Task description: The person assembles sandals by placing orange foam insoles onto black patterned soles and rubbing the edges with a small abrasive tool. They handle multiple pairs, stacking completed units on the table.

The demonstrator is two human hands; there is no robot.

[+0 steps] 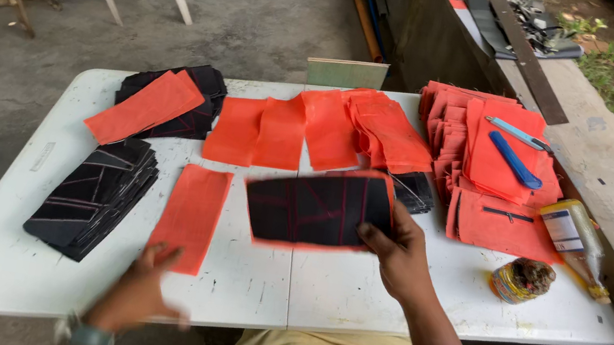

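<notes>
While gripped: black panel with orange edging (pixel 319 209), pinched in right hand (pixel 401 255), above white table (pixel 353 295).
Left hand (pixel 140 294): open, fingertips on single orange piece (pixel 191 216).
Done, apparently: black stack (pixel 94 196), orange stack (pixel 492 144).
Left: orange pieces in row (pixel 305 131).

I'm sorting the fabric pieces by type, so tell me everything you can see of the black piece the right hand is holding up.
The black piece is a flat, roughly rectangular fabric panel, black on the side facing the camera, with thin red stitched lines crossing it and an orange layer showing along its top and bottom edges. It looks like thin, slightly stiff cloth. The right hand pinches its right end, holding it lengthwise, nearly level, above the white table. It is somewhat motion-blurred. Nothing else visibly touches it.
</notes>
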